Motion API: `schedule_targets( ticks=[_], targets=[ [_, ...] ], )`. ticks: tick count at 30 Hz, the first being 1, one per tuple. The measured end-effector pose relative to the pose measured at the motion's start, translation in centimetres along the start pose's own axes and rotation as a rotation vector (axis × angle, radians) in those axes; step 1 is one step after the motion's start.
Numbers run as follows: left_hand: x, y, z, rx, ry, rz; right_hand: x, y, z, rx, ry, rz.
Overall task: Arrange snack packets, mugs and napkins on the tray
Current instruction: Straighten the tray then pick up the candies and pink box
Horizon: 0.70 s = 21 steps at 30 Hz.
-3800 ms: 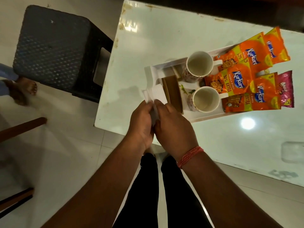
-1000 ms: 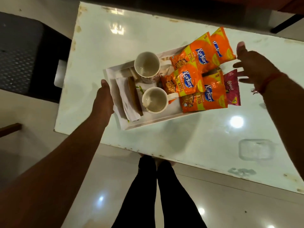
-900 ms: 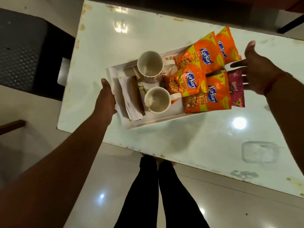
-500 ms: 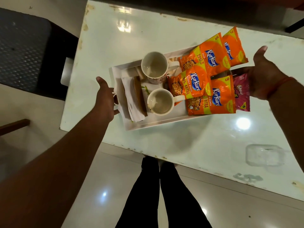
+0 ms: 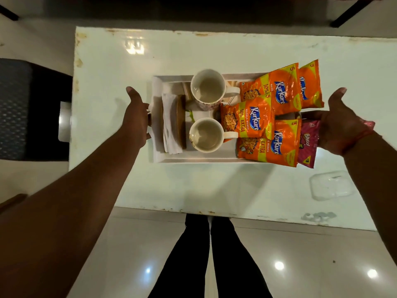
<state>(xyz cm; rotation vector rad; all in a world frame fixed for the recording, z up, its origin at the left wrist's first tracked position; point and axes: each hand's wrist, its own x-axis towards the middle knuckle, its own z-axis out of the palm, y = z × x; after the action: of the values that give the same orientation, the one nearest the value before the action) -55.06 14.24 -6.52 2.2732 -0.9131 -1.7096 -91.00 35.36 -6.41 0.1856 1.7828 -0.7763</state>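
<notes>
A white tray (image 5: 204,161) sits in the middle of the white table. It holds two empty white mugs (image 5: 207,90) (image 5: 205,135), a folded white napkin (image 5: 170,125) leaning on a brown wooden piece (image 5: 181,121), several orange Kurkure packets (image 5: 251,119) and a pink Bingo packet (image 5: 307,145). The packets overhang the tray's right end. My left hand (image 5: 135,119) grips the tray's left end, thumb raised. The fingers of my right hand (image 5: 339,123) reach in under the packets at the right end, thumb raised. I cannot tell whether the tray is off the table.
The glossy table (image 5: 129,179) has its near edge just above my legs (image 5: 210,254). A dark woven stool (image 5: 21,108) stands against its left side. A clear plastic lid (image 5: 330,186) lies on the table at the right.
The napkin I held in both hands now lies on the tray. My hands have spread to the tray's two ends, and the tray now lies square to me.
</notes>
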Motion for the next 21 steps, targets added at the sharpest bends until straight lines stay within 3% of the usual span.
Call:
schedule_targets(
  ticks=[16,21],
  targets=[
    [1.8,1.7,1.0,0.081,-0.029,0.05,-0.3,0.9,-0.1,0.096,0.024,-0.008],
    [1.7,1.7,1.1,0.136,-0.03,0.137,-0.5,0.8,0.2,-0.01,0.126,-0.044]
  ],
)
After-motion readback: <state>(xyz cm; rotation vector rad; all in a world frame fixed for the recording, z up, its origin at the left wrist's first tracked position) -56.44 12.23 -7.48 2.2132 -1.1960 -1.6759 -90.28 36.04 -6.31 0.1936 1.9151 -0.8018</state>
